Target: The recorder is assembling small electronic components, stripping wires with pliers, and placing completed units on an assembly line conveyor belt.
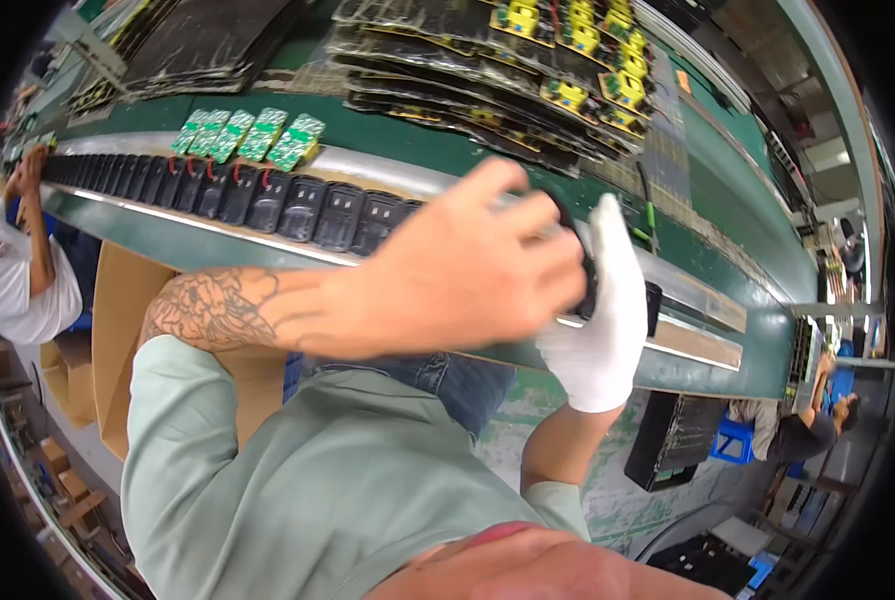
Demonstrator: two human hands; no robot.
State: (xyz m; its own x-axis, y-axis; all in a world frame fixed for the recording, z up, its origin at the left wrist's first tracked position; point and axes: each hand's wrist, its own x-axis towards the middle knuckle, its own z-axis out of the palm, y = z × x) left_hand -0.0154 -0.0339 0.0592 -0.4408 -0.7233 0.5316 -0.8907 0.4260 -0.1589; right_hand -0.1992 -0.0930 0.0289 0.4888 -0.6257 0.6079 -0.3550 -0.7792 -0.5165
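My left hand (472, 265), bare, with a tattooed forearm, reaches across to the right with its fingers bent. It is smeared by motion and hides what its fingertips may pinch. My right hand (607, 325), in a white glove, grips a black plastic case (588, 285), mostly hidden between the two hands. Similar black cases (339, 215) stand in a long row along the bench, running to the left. Several green circuit boards (295, 142) with red wires rest at that row's far side. Another black piece (653, 305) shows just right of the glove.
Stacked black trays (447, 75) bearing boards with yellow parts (622, 88) rise behind my hands. Dark sheets (207, 40) lie at the far left. A metal rail (702, 300) edges the green bench. A cardboard box (127, 360) stands below left. People work at both ends.
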